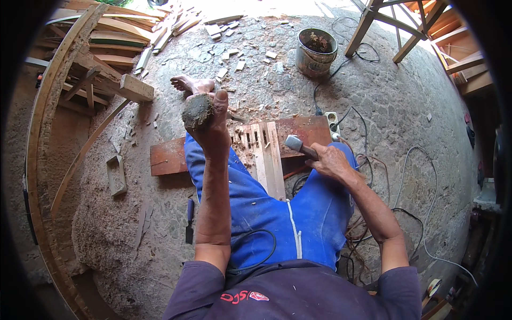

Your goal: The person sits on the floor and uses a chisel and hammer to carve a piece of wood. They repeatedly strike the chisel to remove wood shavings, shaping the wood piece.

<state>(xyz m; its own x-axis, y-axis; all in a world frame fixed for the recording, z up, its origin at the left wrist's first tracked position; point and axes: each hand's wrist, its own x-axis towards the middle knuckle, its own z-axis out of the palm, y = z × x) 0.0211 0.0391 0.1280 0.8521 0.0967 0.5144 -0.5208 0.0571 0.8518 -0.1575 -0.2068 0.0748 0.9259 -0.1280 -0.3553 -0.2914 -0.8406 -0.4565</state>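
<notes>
My left hand (216,122) is raised above the work, closed round a tool with a dirty, battered round end (197,112) facing up at me; part of its dark metal (236,118) shows behind the hand. My right hand (328,162) grips a hammer (293,143) with a pale metal head, over my right thigh. Between my legs, pale wooden pieces (274,176) with several slots cut in them lie across a reddish-brown board (168,160), with chips scattered on them. My bare foot (186,85) shows beyond my left hand.
A bucket of debris (314,61) and a power strip (332,124) with cables lie ahead. Curved timber frames (50,128) and stacked offcuts stand at left, near a wooden box (116,176) and a purple-handled tool (190,213). A wooden stand (368,26) is at upper right.
</notes>
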